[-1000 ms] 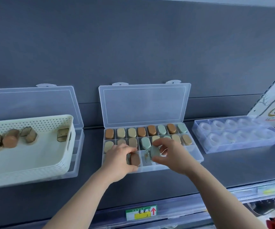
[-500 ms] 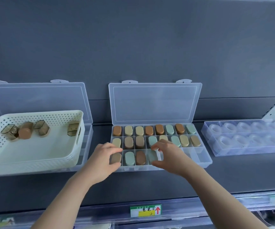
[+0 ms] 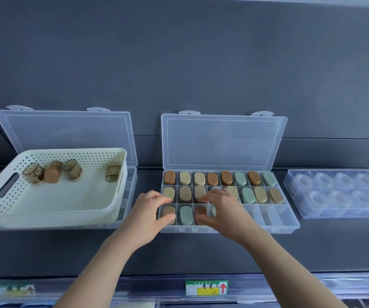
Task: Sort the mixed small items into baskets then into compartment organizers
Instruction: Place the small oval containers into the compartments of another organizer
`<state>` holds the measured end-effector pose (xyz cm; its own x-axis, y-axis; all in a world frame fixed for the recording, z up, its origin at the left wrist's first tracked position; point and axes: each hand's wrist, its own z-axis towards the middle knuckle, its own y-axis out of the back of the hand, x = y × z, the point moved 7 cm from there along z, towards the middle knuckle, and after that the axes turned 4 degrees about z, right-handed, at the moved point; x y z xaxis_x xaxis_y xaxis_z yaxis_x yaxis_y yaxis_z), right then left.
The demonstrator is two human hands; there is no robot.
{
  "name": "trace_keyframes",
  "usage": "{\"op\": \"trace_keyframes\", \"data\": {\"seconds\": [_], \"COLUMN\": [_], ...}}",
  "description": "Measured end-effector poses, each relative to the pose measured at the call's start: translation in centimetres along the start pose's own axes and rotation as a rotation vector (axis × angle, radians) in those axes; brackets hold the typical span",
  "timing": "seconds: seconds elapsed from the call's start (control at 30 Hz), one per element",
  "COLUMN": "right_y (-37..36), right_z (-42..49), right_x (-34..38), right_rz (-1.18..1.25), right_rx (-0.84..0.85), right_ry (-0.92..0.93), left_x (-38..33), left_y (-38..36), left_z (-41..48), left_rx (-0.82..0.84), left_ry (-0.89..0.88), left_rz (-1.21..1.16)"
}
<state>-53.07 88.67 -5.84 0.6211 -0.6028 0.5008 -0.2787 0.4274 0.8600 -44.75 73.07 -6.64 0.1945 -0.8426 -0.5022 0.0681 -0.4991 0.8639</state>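
Your left hand (image 3: 144, 215) pinches a brown piece (image 3: 168, 211) in the organizer's (image 3: 274, 227) front-left corner. Your right hand (image 3: 222, 210) curls over the front row; whether it grips anything is unclear. Eight pieces (image 3: 226, 177) fill the back row. Four items (image 3: 53, 174) lie along the basket's (image 3: 52, 210) back edge. The organizer's front-right compartments offer room.

Soft, even light, faint shadows; wide-angle lens bends the edges, and both hands look slightly blurred.

I see a dark grey shelf (image 3: 201, 252) carrying 3 clear boxes in a row. The left organizer (image 3: 68, 134) and the middle organizer (image 3: 272, 215) have their lids raised, and the right organizer (image 3: 339, 194) is closed. A price label (image 3: 206, 287) sits on the front edge.
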Motion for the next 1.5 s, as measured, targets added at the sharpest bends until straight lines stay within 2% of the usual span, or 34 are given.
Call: {"op": "trace_keyframes", "data": {"seconds": [0.17, 0.3, 0.47, 0.63, 0.8, 0.97, 1.03, 1.17, 1.33, 1.4, 1.5], "right_y": [1.5, 0.8, -1.8, -3.7, -4.4, -6.2, -7.9, -11.6, -14.4, -14.0, -11.1], "right_z": [2.4, 5.4, 9.6, 12.7, 14.3, 16.7, 17.8, 19.7, 19.9, 19.6, 18.6], "right_x": [3.8, 8.1, 12.6, 14.7, 15.9, 18.9, 20.8, 24.0, 25.6, 25.1, 23.5], "right_rz": [0.053, 0.191, 0.249, 0.25, 0.182, 0.146, 0.123, 0.125, 0.012, 0.07, 0.337], "right_rx": [-0.076, -0.051, 0.009, 0.013, 0.003, 0.021, 0.071, 0.206, 0.342, 0.328, 0.212], "right_ry": [0.062, 0.091, 0.083, 0.053, 0.039, 0.083, 0.108, 0.102, 0.103, 0.069, -0.059], "left_x": [0.4, 5.0, 13.0, 14.3, 15.3, 20.1, 22.2, 25.7, 26.7, 26.1, 24.7], "left_y": [6.6, 12.7, 14.3, 11.4, 12.1, 17.7, 19.5, 21.7, 21.3, 21.0, 20.2], "left_z": [-1.8, -1.6, 2.7, 6.7, 6.6, 1.8, -0.4, -2.9, -3.4, -3.2, -2.7], "left_rx": [-0.216, -0.323, -0.177, 0.017, 0.052, -0.071, -0.123, -0.27, -0.217, -0.211, -0.234], "left_ry": [-0.068, -0.007, 0.161, 0.025, 0.017, 0.091, 0.134, 0.22, 0.211, 0.193, 0.215], "left_rz": [-0.119, -0.126, 0.055, 0.152, 0.147, -0.142, -0.287, -0.406, -0.615, -0.651, -0.681]}}
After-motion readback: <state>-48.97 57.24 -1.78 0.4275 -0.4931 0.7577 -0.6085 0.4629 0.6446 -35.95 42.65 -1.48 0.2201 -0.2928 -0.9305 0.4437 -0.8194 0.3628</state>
